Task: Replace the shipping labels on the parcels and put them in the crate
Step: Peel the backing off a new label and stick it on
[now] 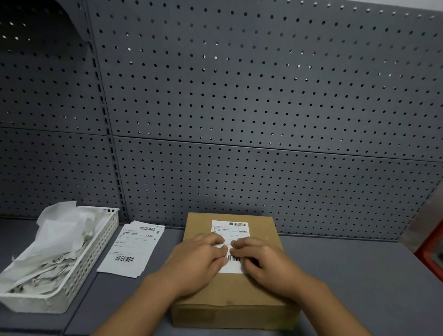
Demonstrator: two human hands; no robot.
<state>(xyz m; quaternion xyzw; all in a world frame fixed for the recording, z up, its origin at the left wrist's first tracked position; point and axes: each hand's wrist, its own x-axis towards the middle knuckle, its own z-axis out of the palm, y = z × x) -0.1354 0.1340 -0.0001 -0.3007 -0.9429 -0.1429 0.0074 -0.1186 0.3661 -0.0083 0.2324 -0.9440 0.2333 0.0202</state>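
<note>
A brown cardboard parcel (234, 292) lies flat on the grey shelf (362, 291) in front of me. A white shipping label (231, 230) with barcodes sits on its top face. My left hand (197, 259) and my right hand (264, 262) both rest on the label's lower half, fingers flat and fingertips almost meeting at its middle. The hands hide most of the label's lower part.
A small stack of white shipping labels (131, 250) lies left of the parcel. Further left stands a white perforated basket (89, 261) full of crumpled label scraps. A grey pegboard wall (270, 106) backs the shelf. A red-framed object (434, 256) shows at the right edge.
</note>
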